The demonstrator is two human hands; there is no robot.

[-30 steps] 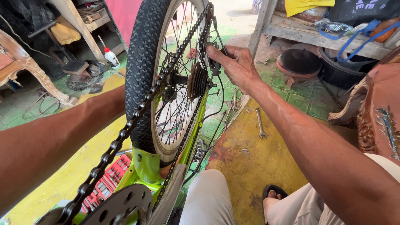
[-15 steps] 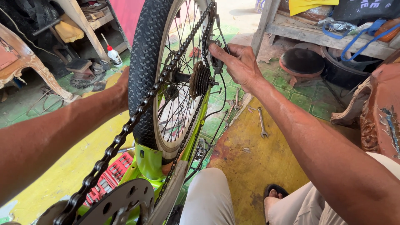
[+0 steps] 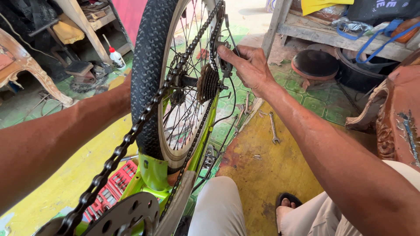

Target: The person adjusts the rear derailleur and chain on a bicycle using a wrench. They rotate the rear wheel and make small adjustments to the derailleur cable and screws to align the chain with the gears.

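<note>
One right hand [image 3: 249, 65] (unmoved) still grips derailleur [image 3: 225, 61].

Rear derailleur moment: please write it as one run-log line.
right hand fingers on rear derailleur | left hand hidden behind tyre | chain on cassette

Wrench [image 3: 273, 127] on floor [image 3: 258, 183], right of wheel [image 3: 151, 78].

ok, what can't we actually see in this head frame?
- Left hand: head view, hidden behind the tyre; any grip cannot be told.
- Right hand fingertips: partly hidden among the rear gear parts on the chain.
- Chainring: cut off by the bottom edge.
- Red tool case: contents too small.
</note>
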